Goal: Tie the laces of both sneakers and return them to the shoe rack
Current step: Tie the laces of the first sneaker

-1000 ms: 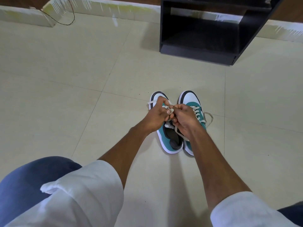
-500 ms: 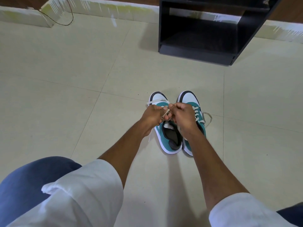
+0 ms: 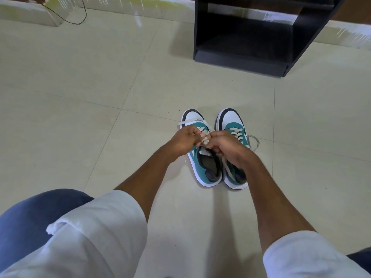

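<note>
Both hands, left hand (image 3: pixel 185 140) and right hand (image 3: pixel 225 146), pinch the laces (image 3: pixel 205 141) together over the left sneaker (image 3: pixel 202 155), toe pointing far toward the shoe rack (image 3: pixel 251 33).

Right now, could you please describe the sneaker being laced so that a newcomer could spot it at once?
Start at the black shoe rack on the tiled floor; two teal-and-white sneakers sit side by side in front of it. The left sneaker is the one: both hands pinch its laces, one lace end trailing off its left side, whereas the right sneaker has nobody handling its laces.
</note>
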